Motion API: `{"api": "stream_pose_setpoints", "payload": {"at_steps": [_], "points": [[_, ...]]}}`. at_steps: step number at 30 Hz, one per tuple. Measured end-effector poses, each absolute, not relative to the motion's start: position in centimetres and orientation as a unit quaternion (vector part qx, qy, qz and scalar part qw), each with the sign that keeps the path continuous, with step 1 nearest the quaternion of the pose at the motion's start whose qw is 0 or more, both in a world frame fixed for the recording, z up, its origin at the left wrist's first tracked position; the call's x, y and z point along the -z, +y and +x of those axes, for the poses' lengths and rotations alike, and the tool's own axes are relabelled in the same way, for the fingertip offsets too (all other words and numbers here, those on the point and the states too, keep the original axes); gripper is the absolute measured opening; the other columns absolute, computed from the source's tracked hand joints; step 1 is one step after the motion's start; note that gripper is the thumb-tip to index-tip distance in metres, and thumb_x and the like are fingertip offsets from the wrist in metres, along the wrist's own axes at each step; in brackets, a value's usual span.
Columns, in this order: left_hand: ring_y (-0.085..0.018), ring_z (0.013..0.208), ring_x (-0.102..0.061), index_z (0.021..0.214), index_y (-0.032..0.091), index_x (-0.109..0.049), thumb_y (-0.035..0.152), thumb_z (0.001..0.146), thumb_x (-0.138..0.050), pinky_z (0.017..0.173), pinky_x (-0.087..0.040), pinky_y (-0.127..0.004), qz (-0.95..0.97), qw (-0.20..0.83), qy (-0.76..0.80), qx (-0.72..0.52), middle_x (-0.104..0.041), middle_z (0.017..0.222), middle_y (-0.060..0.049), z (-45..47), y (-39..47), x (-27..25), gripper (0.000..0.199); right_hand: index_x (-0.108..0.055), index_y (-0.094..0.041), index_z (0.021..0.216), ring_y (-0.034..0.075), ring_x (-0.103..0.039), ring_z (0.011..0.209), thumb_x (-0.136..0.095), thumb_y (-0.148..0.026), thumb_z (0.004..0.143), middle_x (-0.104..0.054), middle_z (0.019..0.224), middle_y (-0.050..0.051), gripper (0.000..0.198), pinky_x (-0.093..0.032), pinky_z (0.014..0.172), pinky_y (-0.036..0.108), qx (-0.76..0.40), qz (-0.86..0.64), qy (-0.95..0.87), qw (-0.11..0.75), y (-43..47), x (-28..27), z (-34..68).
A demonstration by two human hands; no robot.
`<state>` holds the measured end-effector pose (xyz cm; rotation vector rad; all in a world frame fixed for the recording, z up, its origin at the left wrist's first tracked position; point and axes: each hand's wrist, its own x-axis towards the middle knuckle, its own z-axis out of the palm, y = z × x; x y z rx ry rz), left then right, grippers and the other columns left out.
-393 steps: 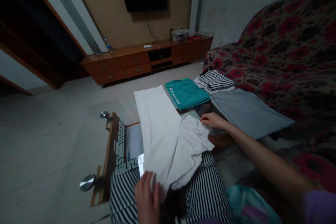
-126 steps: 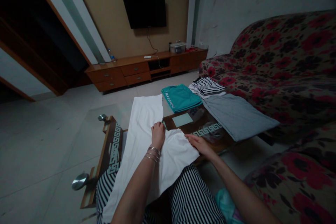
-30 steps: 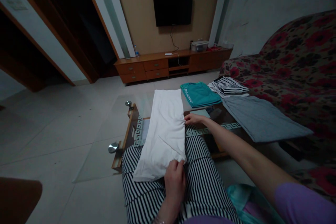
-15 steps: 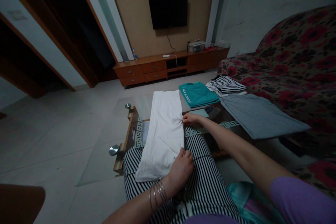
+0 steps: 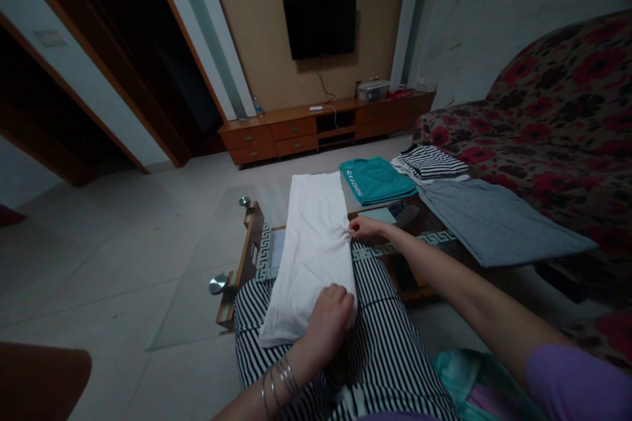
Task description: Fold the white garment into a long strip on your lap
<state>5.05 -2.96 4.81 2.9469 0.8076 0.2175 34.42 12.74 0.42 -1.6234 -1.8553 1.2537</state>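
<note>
Left hand [image 5: 330, 317] shifted inward over white garment [image 5: 316, 230], fingers partly hidden, grip unclear; right hand [image 5: 368, 227] pinches edge, fingers closed

soft cloth, clear glass, bright metal
from here the white garment [image 5: 316, 223] looks matt and lightly creased, the bench [image 5: 192, 302] smooth, see-through glass with shiny metal discs [image 5: 218, 284], the bangles [image 5: 285, 373] glossy metal, the tv cabinet [image 5: 295, 129] smooth wood.

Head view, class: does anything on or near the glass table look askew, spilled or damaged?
Nothing looks spilled or damaged there. The white garment puckers where the right hand pinches its edge; the grey cloth lies spread at a slant, unlike the folded teal garment near it.
</note>
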Motion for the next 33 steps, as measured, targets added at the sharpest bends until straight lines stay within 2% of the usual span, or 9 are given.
{"api": "stream_pose_setpoints", "payload": {"at_steps": [4, 7, 10, 13, 19, 25, 29, 31, 33], "points": [[-0.027, 0.108, -0.047, 0.116, 0.013, -0.052, 0.023, 0.089, -0.05, 0.091, -0.035, -0.039, 0.859, 0.014, 0.501, -0.101, -0.056, 0.113, -0.013, 5.6, 3.6, -5.6, 0.028, -0.066, -0.011, 0.078, 0.011, -0.052, 0.066, -0.069, -0.025, 0.054, -0.063, 0.072, 0.0, 0.028, -0.039, 0.06, 0.02, -0.463, -0.554, -0.67, 0.173, 12.6, -0.9, 34.6], [-0.03, 0.107, -0.051, 0.107, 0.011, -0.057, 0.036, 0.086, -0.056, 0.09, -0.036, -0.041, 0.812, 0.064, 0.577, -0.056, -0.06, 0.107, -0.016, 5.5, 7.1, -4.9, 0.033, -0.067, -0.012, 0.08, 0.01, -0.047, 0.059, -0.065, -0.039, 0.064, -0.059, 0.067, 0.0, 0.031, -0.036, 0.054, 0.019, -0.461, -0.551, -0.674, 0.172, 12.3, -1.3, 34.4], [-0.031, 0.101, -0.055, 0.093, 0.012, -0.061, 0.031, 0.08, -0.061, 0.083, -0.039, -0.038, 0.8, 0.097, 0.591, -0.038, -0.063, 0.102, -0.015, 5.3, 8.9, -3.7, 0.023, -0.064, -0.012, 0.072, 0.008, -0.041, 0.053, -0.054, -0.046, 0.074, -0.053, 0.06, 0.0, 0.035, -0.031, 0.049, 0.019, -0.44, -0.569, -0.669, 0.183, 12.0, -1.3, 34.1], [-0.027, 0.099, -0.057, 0.088, 0.013, -0.061, 0.021, 0.077, -0.056, 0.077, -0.039, -0.032, 0.795, 0.121, 0.593, -0.038, -0.064, 0.101, -0.014, 5.1, 9.7, -3.1, 0.014, -0.061, -0.012, 0.068, 0.008, -0.04, 0.052, -0.052, -0.042, 0.075, -0.051, 0.057, -0.001, 0.033, -0.029, 0.048, 0.019, -0.416, -0.589, -0.667, 0.189, 11.9, -1.1, 33.9], [-0.016, 0.08, -0.061, 0.095, 0.015, -0.054, 0.014, 0.076, -0.051, 0.061, -0.036, -0.023, 0.776, 0.185, 0.602, -0.043, -0.067, 0.091, -0.007, 4.5, 10.1, -3.2, 0.02, -0.065, -0.01, 0.077, 0.009, -0.047, 0.059, -0.057, -0.03, 0.073, -0.06, 0.069, 0.001, 0.021, -0.033, 0.052, 0.018, -0.336, -0.64, -0.667, 0.181, 11.5, -0.7, 33.7], [-0.02, 0.091, -0.062, 0.104, 0.015, -0.053, 0.023, 0.079, -0.054, 0.065, -0.037, -0.024, 0.765, 0.198, 0.611, -0.049, -0.067, 0.099, -0.011, 4.2, 9.6, -3.4, 0.026, -0.07, -0.011, 0.074, 0.014, -0.054, 0.067, -0.067, -0.03, 0.071, -0.066, 0.073, 0.006, 0.02, -0.036, 0.058, 0.02, -0.237, -0.69, -0.672, 0.127, 11.7, -1.8, 32.6], [-0.022, 0.095, -0.062, 0.097, 0.015, -0.057, 0.039, 0.081, -0.057, 0.071, -0.04, -0.025, 0.769, 0.21, 0.601, -0.049, -0.067, 0.1, -0.011, 4.4, 9.5, -3.6, 0.029, -0.073, -0.011, 0.09, 0.023, -0.058, 0.092, -0.058, -0.042, 0.081, -0.067, 0.097, 0.017, 0.036, -0.041, 0.073, 0.025, -0.176, -0.714, -0.668, 0.117, 12.9, -2.9, 31.1], [-0.023, 0.095, -0.062, 0.093, 0.015, -0.058, 0.037, 0.078, -0.06, 0.072, -0.04, -0.026, 0.772, 0.212, 0.598, -0.048, -0.067, 0.1, -0.012, 4.5, 9.5, -3.8, 0.026, -0.073, -0.011, 0.095, 0.026, -0.057, 0.098, -0.054, -0.047, 0.084, -0.066, 0.105, 0.019, 0.042, -0.041, 0.077, 0.028, -0.163, -0.721, -0.664, 0.111, 13.8, -3.0, 30.1], [-0.023, 0.092, -0.062, 0.088, 0.015, -0.059, 0.031, 0.076, -0.061, 0.071, -0.041, -0.026, 0.772, 0.215, 0.596, -0.049, -0.067, 0.098, -0.012, 4.7, 9.5, -4.0, 0.02, -0.073, -0.012, 0.093, 0.025, -0.06, 0.093, -0.059, -0.048, 0.079, -0.067, 0.101, 0.018, 0.041, -0.043, 0.076, 0.029, -0.172, -0.725, -0.66, 0.096, 14.7, -2.9, 29.2]]}}
